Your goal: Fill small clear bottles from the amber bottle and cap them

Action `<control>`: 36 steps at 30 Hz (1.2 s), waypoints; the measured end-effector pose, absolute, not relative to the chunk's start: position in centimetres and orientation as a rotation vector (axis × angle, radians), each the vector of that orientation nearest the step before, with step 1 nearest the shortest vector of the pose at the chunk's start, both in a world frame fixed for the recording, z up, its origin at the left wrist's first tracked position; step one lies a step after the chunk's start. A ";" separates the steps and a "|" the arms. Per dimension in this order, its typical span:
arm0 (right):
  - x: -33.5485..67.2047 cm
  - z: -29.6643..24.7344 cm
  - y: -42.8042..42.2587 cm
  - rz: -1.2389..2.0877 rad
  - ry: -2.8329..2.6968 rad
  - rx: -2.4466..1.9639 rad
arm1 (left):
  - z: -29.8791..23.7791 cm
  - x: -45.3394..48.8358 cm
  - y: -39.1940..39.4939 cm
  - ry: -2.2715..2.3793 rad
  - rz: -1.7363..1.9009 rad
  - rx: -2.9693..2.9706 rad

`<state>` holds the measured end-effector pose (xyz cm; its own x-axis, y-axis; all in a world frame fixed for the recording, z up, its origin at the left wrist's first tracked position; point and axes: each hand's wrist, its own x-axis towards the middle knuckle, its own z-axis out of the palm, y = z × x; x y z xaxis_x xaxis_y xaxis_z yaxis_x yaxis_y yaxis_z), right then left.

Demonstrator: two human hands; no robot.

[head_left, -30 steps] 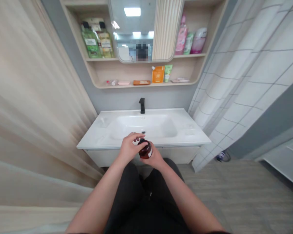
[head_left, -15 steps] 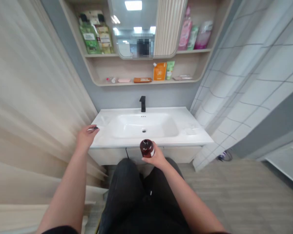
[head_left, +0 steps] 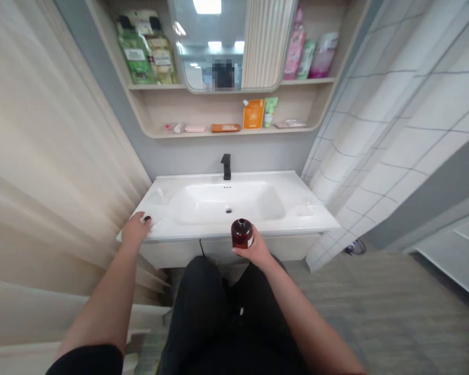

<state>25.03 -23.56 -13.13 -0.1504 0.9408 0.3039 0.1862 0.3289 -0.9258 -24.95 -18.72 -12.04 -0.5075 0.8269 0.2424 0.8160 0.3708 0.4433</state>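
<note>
My right hand (head_left: 255,251) is wrapped round a dark brown bottle (head_left: 241,235) with a pale label at its side. The bottle is roughly upright, its bare neck uncapped, just in front of the sink's front edge. At the left end of the white countertop (head_left: 172,229), my left hand (head_left: 135,229) is closed on a small black-tipped piece (head_left: 147,219), pale behind the tip. It is too small to name, and I cannot tell whether it touches the counter. Between and beyond both hands lies the white sink basin (head_left: 273,200).
A black faucet (head_left: 226,166) stands behind the basin. Clear dishes, one a soap dish (head_left: 305,210), sit on the countertop. Above hangs a mirror cabinet (head_left: 234,134) with several bottles, an orange pouch (head_left: 254,114) and a green tube (head_left: 270,111). Curtains (head_left: 62,156) flank the left side.
My left hand has come down and nearer, to the counter's left end, with the small piece in it. The brown bottle has shifted slightly right in my right hand. The view has tilted a little.
</note>
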 end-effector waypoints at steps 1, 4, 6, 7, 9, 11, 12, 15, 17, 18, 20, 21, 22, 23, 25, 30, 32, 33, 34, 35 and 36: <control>25.0 -13.0 -23.6 0.937 -1.588 -1.045 | -11.7 -24.4 -19.0 2.585 0.909 1.558; 24.6 -12.7 -23.5 0.917 -1.580 -1.019 | -10.1 -20.6 -20.7 2.490 1.346 1.630; 24.0 -12.7 -23.4 0.910 -1.577 -0.983 | -9.1 -16.2 -22.1 2.243 1.567 1.683; 23.6 -12.7 -23.3 0.913 -1.576 -0.960 | -8.7 -13.6 -22.9 2.042 1.594 1.716; 22.7 -12.6 -23.3 0.923 -1.574 -0.919 | -8.4 -8.2 -24.2 1.588 1.505 1.774; 21.7 -12.3 -23.2 0.944 -1.576 -0.878 | -8.3 -3.5 -25.0 1.285 1.328 1.777; 21.2 -12.0 -23.2 0.957 -1.581 -0.856 | -8.3 -1.7 -25.1 1.228 1.268 1.777; 20.3 -11.1 -22.8 1.006 -1.598 -0.801 | -7.7 1.6 -24.7 1.205 1.193 1.769; 20.1 -10.3 -22.2 1.017 -1.597 -0.773 | -7.0 2.4 -24.0 1.175 1.201 1.731; 20.1 -10.0 -21.9 1.016 -1.597 -0.758 | -6.6 2.5 -23.7 1.156 1.209 1.702; 20.1 -9.5 -21.2 1.008 -1.601 -0.728 | -5.8 2.6 -23.0 1.159 1.216 1.655; 20.1 -9.3 -20.8 1.003 -1.605 -0.719 | -5.5 2.6 -22.8 1.186 1.215 1.643; 20.1 -9.2 -20.4 1.000 -1.611 -0.714 | -5.2 2.6 -22.6 1.218 1.211 1.640; 20.1 -9.2 -20.1 0.999 -1.619 -0.715 | -5.1 2.7 -22.4 1.245 1.207 1.643; 19.9 -9.4 -19.5 1.002 -1.638 -0.725 | -5.0 2.9 -22.0 1.263 1.210 1.650; 21.1 -9.9 -18.4 0.999 -1.721 -0.816 | -5.9 2.3 -20.2 1.304 1.285 1.635; 23.5 -9.7 -17.9 0.916 -1.704 -0.922 | -6.6 1.4 -19.0 1.381 1.335 1.636; 25.2 -9.6 -17.6 0.819 -1.668 -0.992 | -6.9 0.9 -18.3 1.433 1.353 1.643; 27.2 -9.5 -17.3 0.679 -1.620 -1.068 | -7.3 0.3 -17.7 1.494 1.361 1.654; 29.5 -9.5 -16.9 0.516 -1.561 -1.147 | -7.6 -0.4 -17.0 1.563 1.357 1.668; 32.0 -9.5 -16.6 0.340 -1.490 -1.234 | -8.0 -1.1 -16.3 1.633 1.346 1.678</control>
